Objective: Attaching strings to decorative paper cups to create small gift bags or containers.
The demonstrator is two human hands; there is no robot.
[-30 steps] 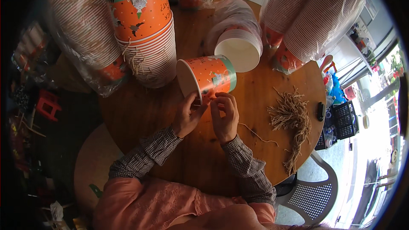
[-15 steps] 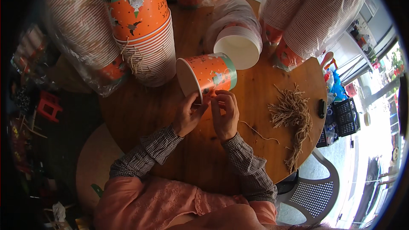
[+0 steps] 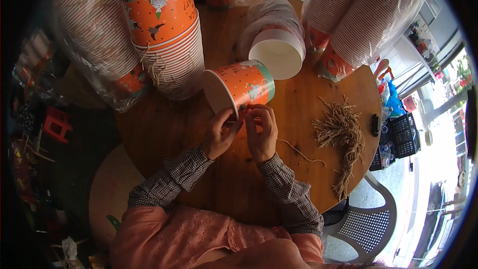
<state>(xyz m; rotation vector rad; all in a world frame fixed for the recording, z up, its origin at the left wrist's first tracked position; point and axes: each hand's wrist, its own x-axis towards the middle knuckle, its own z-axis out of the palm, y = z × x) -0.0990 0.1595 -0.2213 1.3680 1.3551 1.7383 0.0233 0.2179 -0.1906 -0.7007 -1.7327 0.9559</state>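
Observation:
An orange paper bucket (image 3: 242, 83) with a green band and white rim lies on its side, its mouth facing left. My left hand (image 3: 217, 137) is closed on the lower rim, some fingers hidden inside the bucket and the thumb outside. My right hand (image 3: 263, 132) is pinched close against the bucket's lower wall, beside the left thumb. A thin twine cord (image 3: 302, 155) trails across the table from behind the right hand. What lies between the right fingertips is too small to see clearly, but it appears to be that cord's end.
A bundle of twine cords (image 3: 343, 137) lies right on the round wooden table (image 3: 294, 189). At the left rises a stack of paper buckets (image 3: 174, 65) with cords hanging off it. Plastic-wrapped stacks (image 3: 368, 15) stand around the back. A grey chair (image 3: 366, 226) is at the lower right.
The bucket has shifted slightly left, its mouth tipping a little. Both hands stay nearly in place, with small finger movements at the bucket's wall.

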